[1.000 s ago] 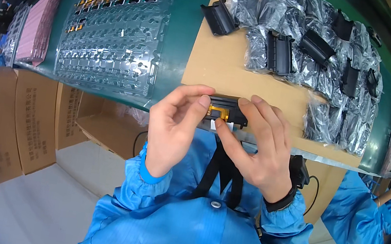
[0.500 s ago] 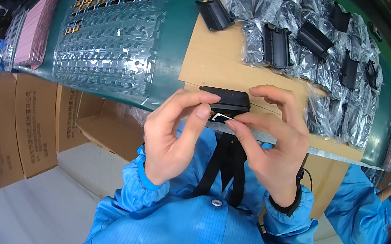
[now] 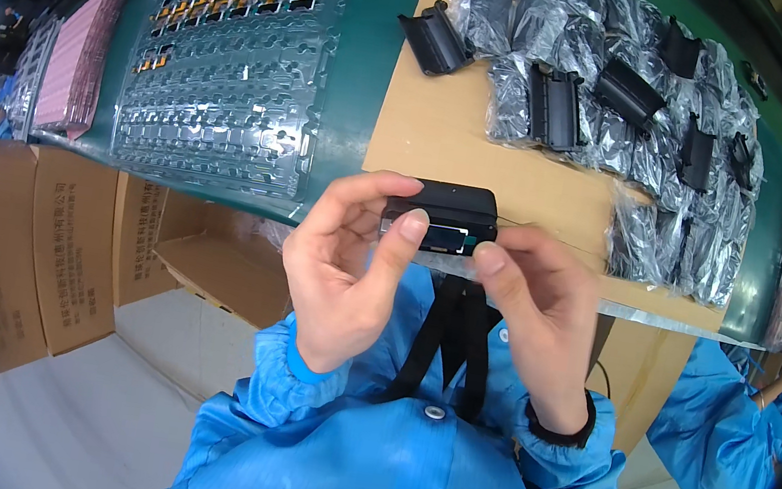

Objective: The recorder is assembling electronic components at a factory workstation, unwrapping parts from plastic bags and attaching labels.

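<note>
A black plastic device (image 3: 459,197) with rounded corners is held just above the near table edge. Set in its front face is a small dark display (image 3: 445,240) with a white border. My left hand (image 3: 346,273) is closed on the device's left end, thumb on the front beside the display and forefinger over the top. At the right end, my right hand (image 3: 544,303) pinches the device, its thumb at the lower front corner and its fingers bent behind. Both hands partly cover the ends of the device.
Beyond lie black curved covers (image 3: 628,93) on plastic-wrapped parts (image 3: 535,23). A clear tray (image 3: 216,132) with orange-and-black pieces sits left on the green table (image 3: 359,88). Cardboard boxes (image 3: 72,247) stand below left. A co-worker's blue sleeve (image 3: 713,424) is at right.
The white-bordered display, tilted in my right fingers before, now lies flat in the device's front. My right fingers have moved to the device's right end.
</note>
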`<act>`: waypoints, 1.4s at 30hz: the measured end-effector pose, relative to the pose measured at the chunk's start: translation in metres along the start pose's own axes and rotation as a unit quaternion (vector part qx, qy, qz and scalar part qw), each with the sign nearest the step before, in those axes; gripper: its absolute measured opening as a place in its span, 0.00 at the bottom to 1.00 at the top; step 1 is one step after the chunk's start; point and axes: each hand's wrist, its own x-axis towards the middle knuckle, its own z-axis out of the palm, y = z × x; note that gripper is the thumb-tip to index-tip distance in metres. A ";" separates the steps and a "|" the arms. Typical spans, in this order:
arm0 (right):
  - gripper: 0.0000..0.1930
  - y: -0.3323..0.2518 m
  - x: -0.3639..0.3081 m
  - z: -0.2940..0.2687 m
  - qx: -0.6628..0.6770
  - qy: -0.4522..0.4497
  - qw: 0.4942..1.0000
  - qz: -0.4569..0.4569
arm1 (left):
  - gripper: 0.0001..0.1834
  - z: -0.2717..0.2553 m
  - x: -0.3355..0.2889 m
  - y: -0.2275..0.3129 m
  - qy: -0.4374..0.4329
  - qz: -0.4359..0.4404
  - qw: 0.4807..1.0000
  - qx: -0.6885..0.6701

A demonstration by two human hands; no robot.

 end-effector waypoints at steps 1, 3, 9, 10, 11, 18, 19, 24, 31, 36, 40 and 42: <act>0.09 0.003 0.000 0.003 0.097 -0.042 0.993 0.054 | 0.14 0.001 -0.001 0.000 0.000 -0.006 1.000 -0.006; 0.10 0.008 -0.003 0.014 0.218 -0.058 0.970 0.096 | 0.14 0.003 -0.003 -0.001 -0.001 -0.002 1.000 -0.007; 0.10 0.015 -0.003 0.031 0.274 -0.007 0.959 0.069 | 0.14 0.005 -0.002 -0.005 0.016 0.016 1.000 -0.001; 0.10 0.017 -0.002 0.034 0.273 -0.007 0.960 0.069 | 0.14 0.006 -0.001 -0.006 0.023 0.014 1.000 0.002; 0.10 0.020 0.001 0.037 0.269 0.010 0.961 0.062 | 0.14 0.008 -0.001 -0.005 0.023 0.015 1.000 0.000; 0.08 0.026 0.006 0.046 0.177 0.100 0.979 -0.010 | 0.18 0.019 0.007 -0.013 0.032 0.014 0.999 -0.017; 0.08 0.028 0.008 0.045 0.175 0.098 0.979 -0.017 | 0.18 0.021 0.008 -0.015 0.035 0.011 0.999 -0.008; 0.06 0.028 0.006 0.033 0.156 0.100 0.982 -0.040 | 0.21 0.020 0.004 -0.020 0.007 0.010 1.000 -0.024; 0.05 -0.025 0.021 0.004 0.031 -0.043 0.998 -0.021 | 0.25 0.005 0.004 -0.020 -0.023 0.040 0.992 -0.119; 0.14 -0.094 0.177 -0.043 -0.047 0.000 0.997 -0.067 | 0.28 -0.027 0.017 -0.018 -0.083 0.021 0.995 -0.048; 0.11 -0.072 0.312 -0.078 0.139 0.048 0.986 0.080 | 0.27 -0.028 0.013 -0.015 -0.106 -0.004 0.994 -0.013; 0.11 -0.063 0.344 -0.079 0.147 -0.006 0.987 0.071 | 0.25 -0.038 0.011 -0.014 -0.090 0.015 0.996 -0.006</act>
